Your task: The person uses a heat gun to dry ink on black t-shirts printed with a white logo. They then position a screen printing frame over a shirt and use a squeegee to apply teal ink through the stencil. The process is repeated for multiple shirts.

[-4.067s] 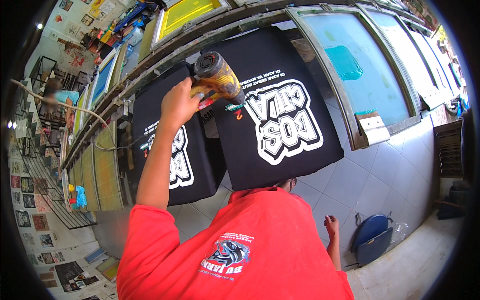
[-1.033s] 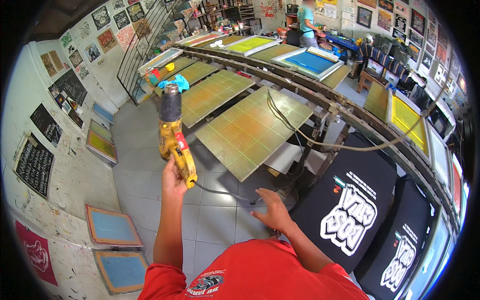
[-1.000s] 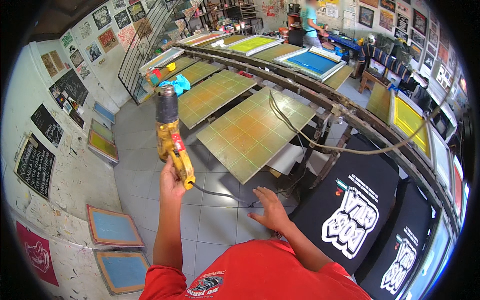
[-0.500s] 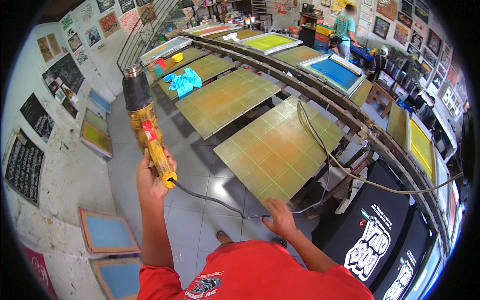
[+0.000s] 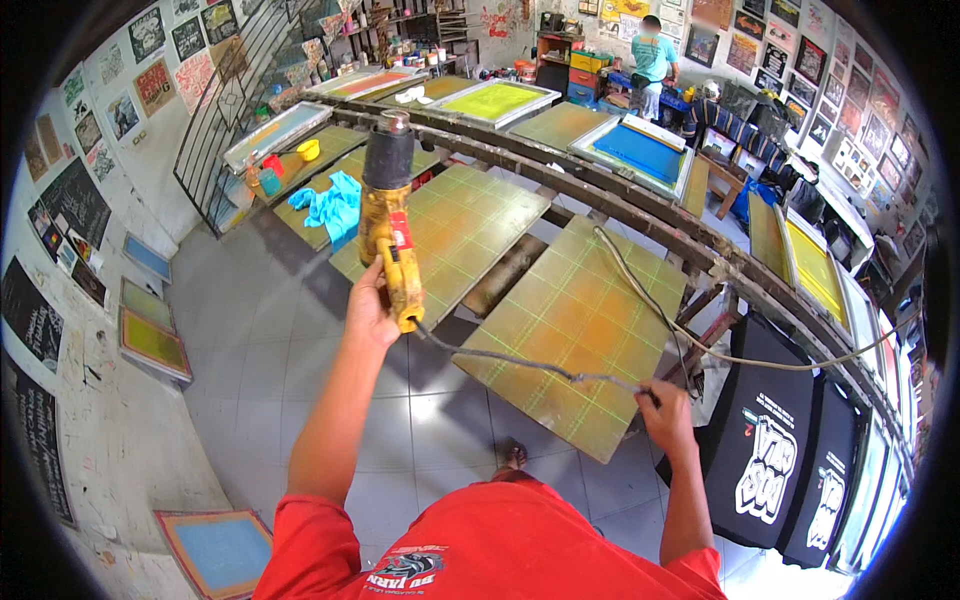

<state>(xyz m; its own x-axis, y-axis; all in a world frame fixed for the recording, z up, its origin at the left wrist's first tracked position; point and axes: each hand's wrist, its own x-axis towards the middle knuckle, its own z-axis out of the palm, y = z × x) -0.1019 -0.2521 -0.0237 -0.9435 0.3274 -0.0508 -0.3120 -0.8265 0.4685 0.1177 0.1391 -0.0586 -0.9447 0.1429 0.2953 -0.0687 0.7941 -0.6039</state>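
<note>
My left hand (image 5: 372,308) is wrapped round the handle of a worn yellow heat gun (image 5: 388,225). Its black barrel and metal nozzle point upward, over the printing boards. From the base of the handle a dark power cord (image 5: 490,354) runs to the right. My right hand (image 5: 664,408) is closed on that cord near the front corner of the nearest board (image 5: 570,345), a flat one with a green grid. A lighter cable (image 5: 720,349) lies over the board's far right part and stretches off to the right.
A turquoise cloth (image 5: 332,205) lies on a board at the left, near a yellow cup (image 5: 308,150). Framed screens (image 5: 640,150) stand along the curved metal rail (image 5: 690,235). Printed black shirts (image 5: 765,440) hang at the right. A person (image 5: 652,65) stands at the back.
The heat gun has moved right in my left hand. My right hand has gone right and slightly up, drawing the cord out straighter. The view has shifted.
</note>
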